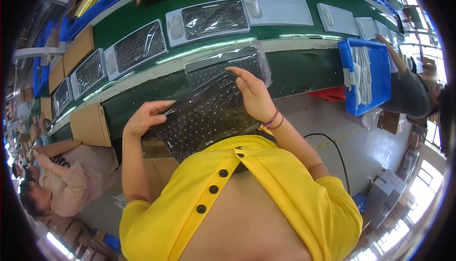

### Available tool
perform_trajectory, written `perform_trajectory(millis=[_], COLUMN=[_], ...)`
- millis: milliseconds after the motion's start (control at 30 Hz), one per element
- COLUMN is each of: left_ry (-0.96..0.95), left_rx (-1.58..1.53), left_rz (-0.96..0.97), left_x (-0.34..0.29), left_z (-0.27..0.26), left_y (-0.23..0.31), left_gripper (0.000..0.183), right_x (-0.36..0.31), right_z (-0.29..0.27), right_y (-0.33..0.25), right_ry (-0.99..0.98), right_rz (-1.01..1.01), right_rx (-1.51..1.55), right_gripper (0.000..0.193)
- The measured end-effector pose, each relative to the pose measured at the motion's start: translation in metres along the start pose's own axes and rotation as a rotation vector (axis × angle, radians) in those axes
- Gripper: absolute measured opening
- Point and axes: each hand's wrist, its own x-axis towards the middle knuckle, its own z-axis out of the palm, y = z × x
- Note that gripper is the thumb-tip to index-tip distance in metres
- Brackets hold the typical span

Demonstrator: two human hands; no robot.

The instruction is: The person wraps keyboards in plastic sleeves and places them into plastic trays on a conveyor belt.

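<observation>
The left hand (145,118) pinches the left end of a film-wrapped black keyboard (204,113) between thumb and fingers, while the right hand (256,94) clasps its upper right part, some fingers hidden, a spread hold that probably keeps the long, slick board from tipping or sliding. The keyboard is tilted close to the yellow shirt (285,185), likely for easy support, and partly covers a second wrapped keyboard (204,73) at the green bench (294,71). Beyond, pale trays (285,11) stand in a row, seemingly spaced for easy reach.
</observation>
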Motion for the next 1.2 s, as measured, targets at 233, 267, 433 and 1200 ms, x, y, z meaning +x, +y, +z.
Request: perform_trajectory(millis=[233, 267, 433, 1200], left_ry=[0.744, 0.855, 0.999, 0.996], left_rx=[-0.451, -0.388, -0.163, 0.195], left_rz=[0.195, 0.193, 0.237, 0.147], left_x=[0.083, 0.109, 0.243, 0.554], left_z=[0.077, 0.091, 0.112, 0.053], left_y=[-0.027, -0.01, 0.077, 0.088], left_gripper=[0.036, 0.034, 0.034, 0.054], right_x=[0.049, 0.065, 0.202, 0.383], right_z=[-0.101, -0.116, -0.198, -0.333], right_y=[0.059, 0.073, 0.144, 0.306], right_ry=[0.073, 0.089, 0.043, 0.208], right_rz=[0.033, 0.064, -0.041, 0.054], right_rx=[0.191, 0.259, -0.309, -0.858], right_gripper=[0.028, 0.029, 0.034, 0.024])
